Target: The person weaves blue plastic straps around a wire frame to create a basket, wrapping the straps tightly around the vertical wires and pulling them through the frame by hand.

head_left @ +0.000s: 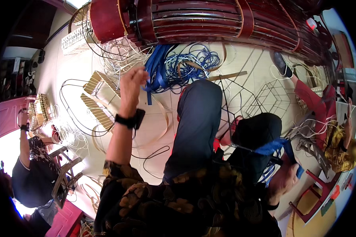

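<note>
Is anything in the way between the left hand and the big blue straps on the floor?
Nothing that I can see. The left hand overlaps the left edge of the blue straps in this view, though I can't tell if they touch. The watch is on the wrist, not between them.

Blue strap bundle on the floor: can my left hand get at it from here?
Probably yes: your left hand appears close beside the blue strap bundle, with nothing visible between them, though depth is hard to judge.
</note>
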`<action>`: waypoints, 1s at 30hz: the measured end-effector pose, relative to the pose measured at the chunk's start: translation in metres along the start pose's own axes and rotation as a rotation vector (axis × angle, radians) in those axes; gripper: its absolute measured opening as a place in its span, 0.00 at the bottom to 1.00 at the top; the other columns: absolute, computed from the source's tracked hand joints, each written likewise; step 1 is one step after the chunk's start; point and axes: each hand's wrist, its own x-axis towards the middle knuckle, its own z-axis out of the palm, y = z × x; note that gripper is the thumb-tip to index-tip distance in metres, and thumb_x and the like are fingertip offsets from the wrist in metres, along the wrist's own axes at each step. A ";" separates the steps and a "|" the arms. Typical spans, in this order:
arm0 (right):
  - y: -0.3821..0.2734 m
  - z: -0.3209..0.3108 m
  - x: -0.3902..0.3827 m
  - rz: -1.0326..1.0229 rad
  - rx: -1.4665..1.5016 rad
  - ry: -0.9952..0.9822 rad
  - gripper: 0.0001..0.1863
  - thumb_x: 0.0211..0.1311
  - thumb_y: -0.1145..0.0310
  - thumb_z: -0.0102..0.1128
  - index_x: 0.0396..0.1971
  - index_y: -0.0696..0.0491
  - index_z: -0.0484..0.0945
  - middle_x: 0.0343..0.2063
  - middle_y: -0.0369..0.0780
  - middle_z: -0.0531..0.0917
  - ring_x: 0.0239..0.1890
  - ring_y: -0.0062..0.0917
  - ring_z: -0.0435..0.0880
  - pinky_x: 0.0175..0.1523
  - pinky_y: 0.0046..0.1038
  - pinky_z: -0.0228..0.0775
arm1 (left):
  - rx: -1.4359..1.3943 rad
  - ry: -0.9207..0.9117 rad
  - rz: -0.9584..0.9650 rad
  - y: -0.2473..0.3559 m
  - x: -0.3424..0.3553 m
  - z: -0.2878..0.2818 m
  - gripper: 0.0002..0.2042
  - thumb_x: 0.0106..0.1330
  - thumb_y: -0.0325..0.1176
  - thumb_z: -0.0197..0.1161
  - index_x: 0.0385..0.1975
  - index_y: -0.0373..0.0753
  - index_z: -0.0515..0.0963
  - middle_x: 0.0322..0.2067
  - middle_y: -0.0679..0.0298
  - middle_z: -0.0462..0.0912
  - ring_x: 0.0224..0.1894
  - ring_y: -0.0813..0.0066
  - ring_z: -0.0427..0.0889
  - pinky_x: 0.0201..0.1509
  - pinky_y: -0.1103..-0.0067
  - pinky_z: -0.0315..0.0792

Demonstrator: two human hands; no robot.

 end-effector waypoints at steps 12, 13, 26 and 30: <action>-0.026 0.007 -0.005 0.100 0.102 0.010 0.19 0.69 0.65 0.53 0.44 0.70 0.76 0.39 0.53 0.84 0.39 0.32 0.82 0.51 0.30 0.70 | 0.026 -0.509 0.369 0.121 -0.215 0.096 0.07 0.68 0.22 0.58 0.43 0.30 0.79 0.35 0.58 0.83 0.37 0.74 0.82 0.42 0.80 0.74; -0.025 0.004 -0.004 0.117 0.113 -0.011 0.17 0.69 0.67 0.54 0.43 0.69 0.77 0.40 0.52 0.84 0.39 0.31 0.82 0.50 0.28 0.71 | 0.067 -0.562 0.442 0.130 -0.220 0.103 0.07 0.69 0.23 0.57 0.43 0.29 0.79 0.36 0.57 0.83 0.39 0.73 0.83 0.44 0.79 0.74; -0.037 0.005 -0.007 0.115 0.220 -0.036 0.14 0.69 0.67 0.57 0.42 0.65 0.82 0.37 0.42 0.87 0.37 0.19 0.80 0.47 0.22 0.70 | -0.101 -0.501 0.364 0.157 -0.251 0.198 0.16 0.69 0.21 0.56 0.56 0.27 0.71 0.47 0.57 0.81 0.54 0.71 0.78 0.59 0.78 0.70; -0.036 0.005 -0.008 0.097 0.198 -0.048 0.16 0.70 0.65 0.54 0.41 0.65 0.81 0.38 0.47 0.86 0.38 0.23 0.83 0.48 0.24 0.71 | -0.151 -0.647 0.158 0.156 -0.228 0.222 0.18 0.67 0.23 0.59 0.56 0.28 0.72 0.44 0.58 0.82 0.49 0.74 0.81 0.55 0.79 0.73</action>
